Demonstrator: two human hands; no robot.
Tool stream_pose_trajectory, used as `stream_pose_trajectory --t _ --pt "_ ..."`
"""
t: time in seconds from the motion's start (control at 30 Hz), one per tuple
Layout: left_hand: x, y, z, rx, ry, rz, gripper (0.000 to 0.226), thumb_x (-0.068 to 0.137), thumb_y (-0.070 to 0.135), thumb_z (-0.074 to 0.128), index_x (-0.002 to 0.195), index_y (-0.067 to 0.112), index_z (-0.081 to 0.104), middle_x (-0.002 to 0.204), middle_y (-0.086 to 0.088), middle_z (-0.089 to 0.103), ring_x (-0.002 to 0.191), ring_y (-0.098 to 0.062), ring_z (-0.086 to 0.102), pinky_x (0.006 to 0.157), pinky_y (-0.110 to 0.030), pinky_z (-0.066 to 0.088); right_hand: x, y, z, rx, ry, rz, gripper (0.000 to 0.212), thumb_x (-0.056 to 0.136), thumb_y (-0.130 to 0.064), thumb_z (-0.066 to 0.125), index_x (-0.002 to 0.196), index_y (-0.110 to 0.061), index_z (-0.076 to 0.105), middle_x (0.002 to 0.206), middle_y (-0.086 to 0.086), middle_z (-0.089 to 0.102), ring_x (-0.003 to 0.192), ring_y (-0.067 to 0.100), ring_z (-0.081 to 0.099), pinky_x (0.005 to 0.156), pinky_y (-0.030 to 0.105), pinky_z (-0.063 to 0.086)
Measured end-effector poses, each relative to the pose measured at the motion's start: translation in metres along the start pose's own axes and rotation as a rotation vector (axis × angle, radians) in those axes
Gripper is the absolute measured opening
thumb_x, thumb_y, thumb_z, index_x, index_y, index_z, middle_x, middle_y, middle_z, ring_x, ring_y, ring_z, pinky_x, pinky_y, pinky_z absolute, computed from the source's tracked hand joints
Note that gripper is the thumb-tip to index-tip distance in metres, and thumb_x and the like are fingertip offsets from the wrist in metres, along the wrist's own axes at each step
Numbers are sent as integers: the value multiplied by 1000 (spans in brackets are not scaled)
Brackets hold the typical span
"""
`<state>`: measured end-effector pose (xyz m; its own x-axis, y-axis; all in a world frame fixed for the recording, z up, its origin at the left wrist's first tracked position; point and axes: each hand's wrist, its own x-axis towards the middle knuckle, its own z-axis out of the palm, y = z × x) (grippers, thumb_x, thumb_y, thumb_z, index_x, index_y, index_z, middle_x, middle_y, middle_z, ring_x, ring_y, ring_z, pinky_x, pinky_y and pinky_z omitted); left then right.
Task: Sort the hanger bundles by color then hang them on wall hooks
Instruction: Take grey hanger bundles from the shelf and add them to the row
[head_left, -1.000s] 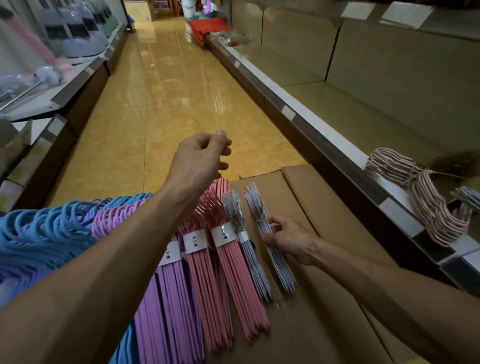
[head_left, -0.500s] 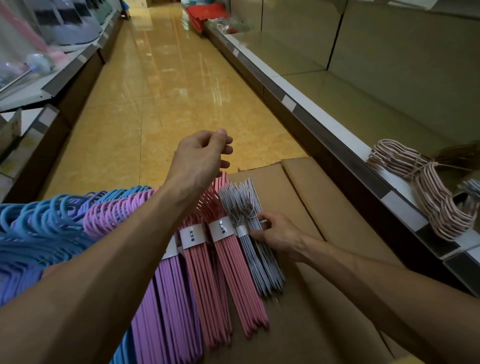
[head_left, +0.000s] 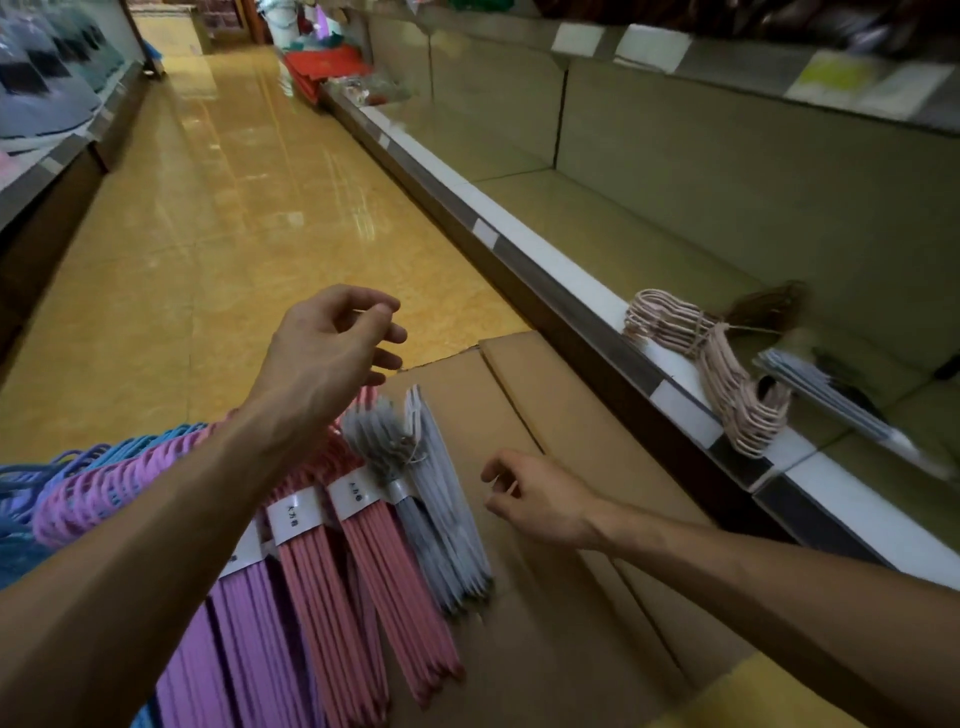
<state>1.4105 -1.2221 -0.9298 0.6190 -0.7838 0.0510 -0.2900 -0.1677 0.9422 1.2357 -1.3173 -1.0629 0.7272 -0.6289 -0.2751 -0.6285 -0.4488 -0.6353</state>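
both hands hover with loose fingers, holding nothing: the left hand (head_left: 332, 348) above the pink hanger bundles (head_left: 384, 582), the right hand (head_left: 540, 499) beside the grey hanger bundles (head_left: 441, 519) on the flattened cardboard box (head_left: 571, 467). a careless reach could scatter the sorted row.

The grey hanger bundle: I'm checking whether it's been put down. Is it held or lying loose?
Lying loose. The grey hanger bundle rests flat on the cardboard beside the pink bundles; the right hand hovers apart from it.
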Motion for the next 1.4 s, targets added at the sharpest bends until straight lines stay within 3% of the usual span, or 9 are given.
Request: stream_pose_trajectory --t 0.23,0.43,0.57,0.63,0.73,0.87,1.0,1.23,1.4 --pt "3 20 48 1 -134 68 19 102 21 51 116 19 63 101 -2 69 91 -18 70 79 -34 57 -57 37 -64 -97 149 -137 21 101 -30 52 121 -27 59 113 -11 57 99 4 57 88 29 54" --pt "1 30 106 45 -237 136 19 102 23 49 115 24 63 100 3 68 90 -13 69 80 -34 57 -106 77 -119 -268 342 -190 19 101 -27 51 119 -26 58 112 -13 53 99 -3 50 81 13 42" --pt "-1 34 144 66 -282 156 18 102 22 49 114 23 63 97 4 67 87 -12 68 76 -31 57 -136 115 -153 -300 535 -121 25 97 -30 57 121 -25 56 112 -12 52 99 0 48 85 19 45" --pt "-1 35 161 79 -311 159 18 102 23 50 114 25 62 97 5 67 86 -11 68 74 -29 56 -149 139 -166 -310 599 -41 39 93 -37 61 129 -24 51 117 -9 50 105 4 48 91 26 46" --pt "-2 36 187 79 -354 148 17 101 23 51 112 25 63 97 3 67 86 -13 68 72 -29 56 -163 176 -185 -218 556 195 70 86 -50 68 144 -30 35 133 -10 42 120 10 44 100 33 44" --pt "-8 39 222 94 -411 142 15 101 26 51 113 27 61 99 4 64 85 -11 67 69 -25 55 -171 221 -206 -171 514 427 116 60 -67 83 153 -36 20 152 6 35 137 30 37 107 52 43" --pt "-11 45 252 65 -466 99 21 100 30 53 120 26 58 105 2 63 85 -12 68 71 -29 59 -168 250 -216 -74 377 490 139 45 -73 82 157 -38 6 157 8 35 141 32 38 111 52 40" --pt "-12 51 284 -62 -569 -31 50 97 34 59 144 26 42 123 1 62 96 -18 68 81 -36 61 -154 266 -215 2 368 420 119 69 -37 89 157 -33 10 147 7 48 130 26 52 96 27 43" --pt "-12 52 286 -130 -625 -87 55 95 31 64 145 24 43 135 2 57 107 -19 64 81 -31 58 -156 267 -211 41 452 377 105 76 -21 87 157 -26 20 140 3 50 115 10 49 87 22 42"
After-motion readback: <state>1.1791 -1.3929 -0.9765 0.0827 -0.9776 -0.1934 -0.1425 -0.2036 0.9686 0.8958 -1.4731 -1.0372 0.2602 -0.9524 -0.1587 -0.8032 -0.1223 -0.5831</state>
